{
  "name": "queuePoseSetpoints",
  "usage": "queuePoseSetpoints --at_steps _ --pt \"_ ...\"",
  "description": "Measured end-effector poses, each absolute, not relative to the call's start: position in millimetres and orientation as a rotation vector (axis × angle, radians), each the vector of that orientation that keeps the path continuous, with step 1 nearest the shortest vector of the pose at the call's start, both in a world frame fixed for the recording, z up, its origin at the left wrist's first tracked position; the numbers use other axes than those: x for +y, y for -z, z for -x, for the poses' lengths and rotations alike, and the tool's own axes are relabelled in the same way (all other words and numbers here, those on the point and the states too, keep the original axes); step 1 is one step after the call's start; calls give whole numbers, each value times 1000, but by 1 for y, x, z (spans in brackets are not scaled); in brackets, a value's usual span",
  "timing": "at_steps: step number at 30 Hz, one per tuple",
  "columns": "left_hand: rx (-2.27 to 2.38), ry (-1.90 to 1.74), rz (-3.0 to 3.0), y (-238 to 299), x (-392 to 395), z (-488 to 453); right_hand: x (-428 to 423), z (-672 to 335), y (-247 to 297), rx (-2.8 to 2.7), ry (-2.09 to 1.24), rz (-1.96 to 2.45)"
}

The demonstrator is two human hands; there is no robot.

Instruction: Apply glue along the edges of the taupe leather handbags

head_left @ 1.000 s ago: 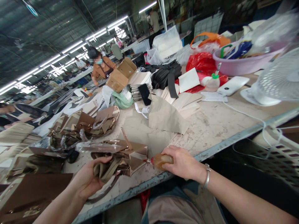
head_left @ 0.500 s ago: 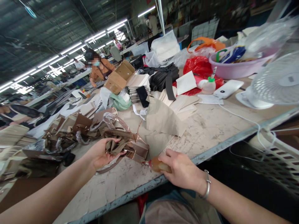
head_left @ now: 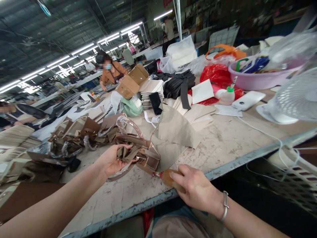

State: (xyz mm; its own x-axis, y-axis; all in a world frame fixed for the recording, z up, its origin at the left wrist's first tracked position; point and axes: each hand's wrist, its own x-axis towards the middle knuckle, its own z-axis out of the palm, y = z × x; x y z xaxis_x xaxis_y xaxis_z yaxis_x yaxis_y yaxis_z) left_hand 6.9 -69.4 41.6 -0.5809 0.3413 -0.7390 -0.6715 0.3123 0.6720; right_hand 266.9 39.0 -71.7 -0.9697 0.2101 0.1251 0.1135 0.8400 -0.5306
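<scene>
At the near edge of the worktable, a brown bag is positioned on the tabletop, between the two hands. The left hand is closed around a bunch of olive straps that hangs together with the bag; the thumb is laid over the top of the bunch and the fingers are curled beneath it. A clear-wrapped handle is arched above the bag.

The right hand is clenched on a small amber bottle, which is held low over the table edge. The bottle's red nozzle is directed at the lower corner of the bag and is located just beside it; contact cannot be confirmed. A metal bracelet is worn on the right wrist.

A crumpled grey paper sheet is located directly behind the bag. A pile of film-wrapped brown bags is located to the left. A white fan, a pink basin and a white cable are found at the right. A cardboard box is placed farther back, next to a co-worker at the same table.
</scene>
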Motion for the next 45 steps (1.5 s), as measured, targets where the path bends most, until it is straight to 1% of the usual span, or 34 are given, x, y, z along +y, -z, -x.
queuePoseSetpoints --at_steps 3,6,9,12,19,24,29,33,38,42,45 --pt "1715 -1391 219 -40 -70 -6 43 -268 70 -2849 -726 294" --pt "1734 -1396 238 -39 -71 -4 46 -271 68 -2839 -737 308" --pt "1732 -1411 249 -38 -71 -4 43 -272 69 -2832 -781 234" --pt "1720 -1421 225 -37 -68 -6 40 -271 73 -2829 -749 184" --pt "1744 -1441 226 -36 -60 -11 46 -270 79 -2785 -644 334" --pt "1720 -1471 279 -34 -54 -11 41 -270 79 -2803 -714 256" --pt "1712 -1487 304 -32 -50 -9 45 -269 80 -2781 -608 348" --pt "1743 -1468 264 -31 -49 -8 45 -270 79 -2801 -665 232" --pt "1765 -1446 205 -30 -50 -8 47 -271 79 -2792 -610 356" --pt "1761 -1420 211 -31 -49 -10 47 -271 79 -2807 -620 268" --pt "1749 -1427 221 -31 -49 -10 46 -270 79 -2791 -608 324"
